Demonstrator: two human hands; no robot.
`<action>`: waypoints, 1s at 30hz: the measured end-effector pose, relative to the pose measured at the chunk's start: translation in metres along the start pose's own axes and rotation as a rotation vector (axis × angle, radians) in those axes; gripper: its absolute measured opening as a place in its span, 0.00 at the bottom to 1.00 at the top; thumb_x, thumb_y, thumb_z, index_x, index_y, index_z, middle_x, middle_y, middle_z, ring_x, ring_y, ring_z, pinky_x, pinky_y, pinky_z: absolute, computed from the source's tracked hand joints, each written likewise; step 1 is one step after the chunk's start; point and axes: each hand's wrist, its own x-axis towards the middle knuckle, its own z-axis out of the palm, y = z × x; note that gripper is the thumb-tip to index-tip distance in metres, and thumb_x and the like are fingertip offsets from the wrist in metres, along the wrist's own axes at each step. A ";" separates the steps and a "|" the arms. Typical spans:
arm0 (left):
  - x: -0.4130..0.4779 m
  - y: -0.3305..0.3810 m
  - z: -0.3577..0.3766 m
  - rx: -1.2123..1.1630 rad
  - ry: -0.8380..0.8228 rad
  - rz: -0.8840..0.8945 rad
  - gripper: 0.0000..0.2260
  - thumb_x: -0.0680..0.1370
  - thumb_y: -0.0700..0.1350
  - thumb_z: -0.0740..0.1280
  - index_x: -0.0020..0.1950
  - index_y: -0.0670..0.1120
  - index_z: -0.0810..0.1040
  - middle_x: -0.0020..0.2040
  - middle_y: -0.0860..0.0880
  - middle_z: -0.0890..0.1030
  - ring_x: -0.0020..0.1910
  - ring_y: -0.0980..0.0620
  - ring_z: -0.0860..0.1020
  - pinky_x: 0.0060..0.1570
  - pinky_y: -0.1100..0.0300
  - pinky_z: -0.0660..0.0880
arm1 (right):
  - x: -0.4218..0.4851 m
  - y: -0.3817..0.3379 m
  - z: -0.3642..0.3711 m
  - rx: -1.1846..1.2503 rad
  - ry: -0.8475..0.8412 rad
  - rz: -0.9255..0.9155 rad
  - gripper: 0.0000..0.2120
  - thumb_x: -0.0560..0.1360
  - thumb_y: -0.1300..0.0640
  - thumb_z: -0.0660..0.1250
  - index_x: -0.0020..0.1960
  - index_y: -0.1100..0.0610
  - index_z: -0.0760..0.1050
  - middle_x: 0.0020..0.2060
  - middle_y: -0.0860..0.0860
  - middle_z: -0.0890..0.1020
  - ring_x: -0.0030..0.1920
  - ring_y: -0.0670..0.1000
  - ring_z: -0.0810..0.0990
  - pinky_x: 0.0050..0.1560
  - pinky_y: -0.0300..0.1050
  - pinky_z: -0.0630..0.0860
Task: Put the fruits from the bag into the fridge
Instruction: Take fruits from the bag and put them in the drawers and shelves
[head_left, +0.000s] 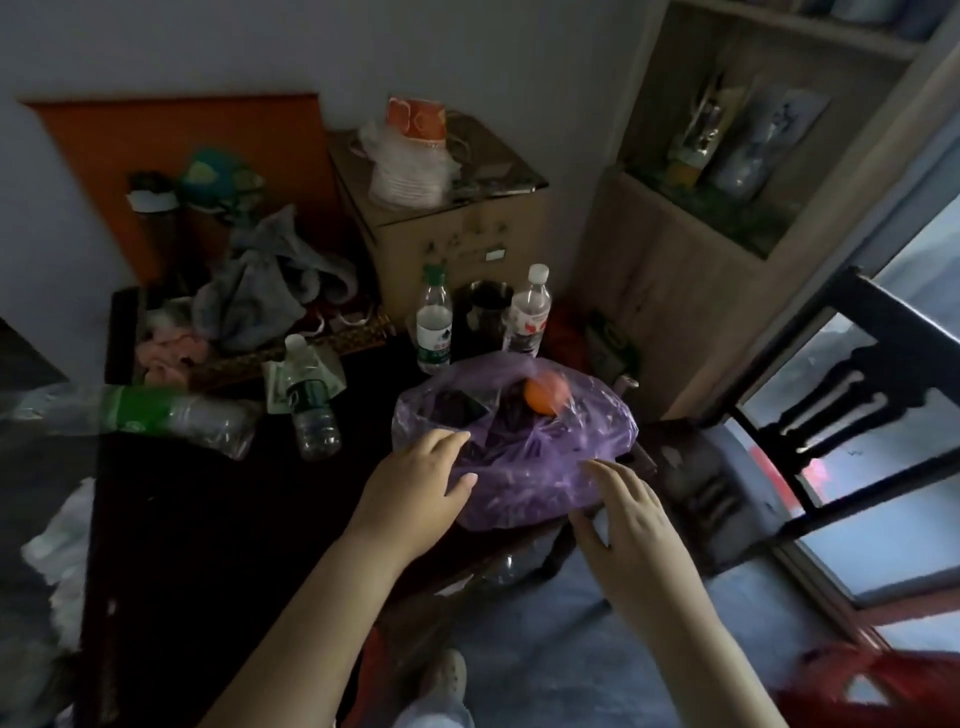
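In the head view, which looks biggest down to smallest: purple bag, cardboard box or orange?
1. Purple bag and cardboard box look about alike; the box stands farther away, so no ranking.
2. Orange: smallest.

In the middle I see a thin, shiny, see-through purple plastic bag (519, 467) on a dark, smooth wood counter (197, 519). Behind it stand clear plastic bottles (434, 322). In the upper middle sits a dull brown cardboard box (467, 234).

Translucent purple for the bag (524, 467), vivid orange for the fruit (545, 397) inside, near-black for the bench (182, 519). Green label and cap on the clear bottle (434, 322), grey on the crumpled cloth (260, 286), plain brown on the cardboard box (457, 234), orange with white shapes on the cup (415, 120), flat orange on the board (182, 156) behind.
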 end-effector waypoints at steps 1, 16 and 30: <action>0.016 -0.006 0.003 -0.004 -0.014 0.001 0.23 0.80 0.54 0.59 0.74 0.51 0.62 0.71 0.55 0.66 0.68 0.55 0.67 0.62 0.60 0.67 | 0.018 0.002 0.004 -0.001 -0.018 0.002 0.22 0.74 0.57 0.69 0.66 0.55 0.70 0.63 0.50 0.74 0.64 0.52 0.71 0.64 0.40 0.63; 0.163 -0.074 0.101 0.056 -0.341 -0.139 0.20 0.81 0.46 0.56 0.73 0.47 0.62 0.70 0.49 0.68 0.67 0.48 0.69 0.60 0.52 0.71 | 0.172 0.057 0.083 -0.017 -0.335 0.092 0.24 0.78 0.54 0.61 0.73 0.54 0.62 0.71 0.49 0.66 0.70 0.50 0.65 0.66 0.42 0.63; 0.219 -0.090 0.132 -0.016 -0.282 -0.141 0.23 0.81 0.45 0.58 0.75 0.51 0.59 0.74 0.51 0.62 0.71 0.49 0.64 0.64 0.56 0.66 | 0.273 0.116 0.131 0.012 -0.408 -0.013 0.27 0.75 0.61 0.64 0.73 0.59 0.64 0.72 0.56 0.66 0.72 0.57 0.62 0.70 0.50 0.59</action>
